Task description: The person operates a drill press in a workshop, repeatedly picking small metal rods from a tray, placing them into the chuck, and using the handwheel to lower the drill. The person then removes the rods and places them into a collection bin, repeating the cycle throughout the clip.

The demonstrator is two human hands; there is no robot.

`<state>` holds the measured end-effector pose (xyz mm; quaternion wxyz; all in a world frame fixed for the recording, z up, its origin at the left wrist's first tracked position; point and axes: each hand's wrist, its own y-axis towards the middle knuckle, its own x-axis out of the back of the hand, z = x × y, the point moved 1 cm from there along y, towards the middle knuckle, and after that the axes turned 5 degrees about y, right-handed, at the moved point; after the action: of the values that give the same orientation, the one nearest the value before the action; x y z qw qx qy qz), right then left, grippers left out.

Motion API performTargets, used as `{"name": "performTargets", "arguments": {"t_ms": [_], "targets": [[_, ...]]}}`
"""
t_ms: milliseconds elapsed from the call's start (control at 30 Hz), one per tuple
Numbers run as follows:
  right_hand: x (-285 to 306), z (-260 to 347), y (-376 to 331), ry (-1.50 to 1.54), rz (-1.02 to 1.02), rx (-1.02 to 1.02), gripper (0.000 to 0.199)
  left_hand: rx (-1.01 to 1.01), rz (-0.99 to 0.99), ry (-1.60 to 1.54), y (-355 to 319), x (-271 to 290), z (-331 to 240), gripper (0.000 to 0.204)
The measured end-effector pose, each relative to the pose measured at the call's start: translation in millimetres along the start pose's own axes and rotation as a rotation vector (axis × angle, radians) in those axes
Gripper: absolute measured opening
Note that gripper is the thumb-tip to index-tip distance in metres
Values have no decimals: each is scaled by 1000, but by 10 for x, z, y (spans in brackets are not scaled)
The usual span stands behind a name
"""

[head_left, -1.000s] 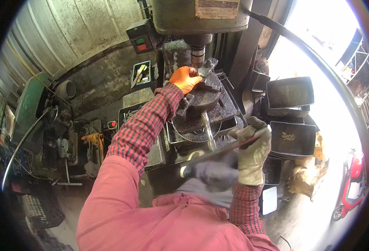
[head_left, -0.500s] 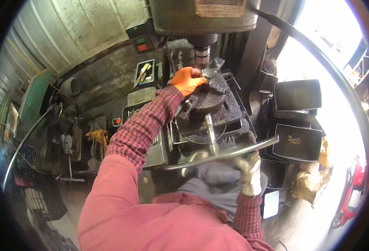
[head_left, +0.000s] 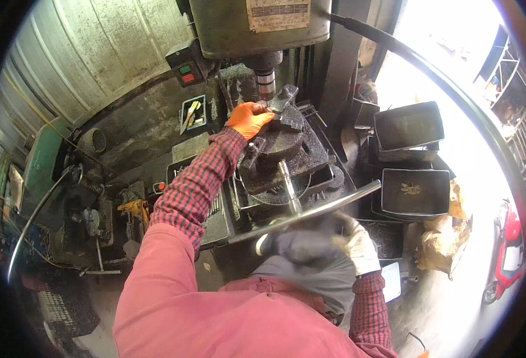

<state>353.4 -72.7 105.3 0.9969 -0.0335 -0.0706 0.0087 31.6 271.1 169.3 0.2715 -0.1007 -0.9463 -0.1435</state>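
Observation:
My left hand (head_left: 250, 119), in an orange glove, is closed in a pinch at the jaws of a dark machine vise (head_left: 278, 143), just below a drill chuck (head_left: 265, 83). What its fingertips hold is too small to make out. From the vise a steel screw shaft (head_left: 288, 186) runs toward me to a long metal handle bar (head_left: 316, 215), which lies slanted, right end farther away. My right hand (head_left: 361, 246), in a whitish glove, is below the bar's right half. Motion smears its fingers, so I cannot tell whether they grip anything.
The drill press head (head_left: 260, 30) overhangs the vise. A switch box (head_left: 186, 70) and a small tray with a brush (head_left: 192, 114) are to its left. Dark bins (head_left: 409, 126) stand at the right, one holding small pieces. A curved black hose (head_left: 448, 74) arcs over the right side.
The view has shifted, so the machine sits farther left in it. The handle bar has turned slightly, its right end rising. My right hand has moved; my left hand stays at the vise jaws.

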Motion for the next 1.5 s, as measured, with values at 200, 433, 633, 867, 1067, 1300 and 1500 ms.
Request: {"name": "performTargets", "arguments": {"t_ms": [200, 433, 633, 867, 1067, 1300, 1500], "targets": [[-202, -27, -108, 399, -198, -76, 76, 109, -61, -322, 8, -77, 100, 15], [-258, -3, -73, 361, -312, -133, 75, 94, -153, -588, 4, 56, 12, 13], [-438, -226, 191, 724, -273, -205, 22, 214, -331, -713, -452, 550, 179, 10], [-538, -716, 382, 276, -261, 126, 15, 295, -410, -983, -914, 783, 325, 13], [-501, -636, 266, 143, -111, -60, 17, 403, -298, -1299, -821, 631, 296, 10], [-490, -476, 49, 923, -222, -212, 51, 350, -377, -1280, -570, 395, 260, 21], [-489, -476, 24, 864, -213, -195, 58, 426, -293, -1285, -332, 367, 258, 25]]}}
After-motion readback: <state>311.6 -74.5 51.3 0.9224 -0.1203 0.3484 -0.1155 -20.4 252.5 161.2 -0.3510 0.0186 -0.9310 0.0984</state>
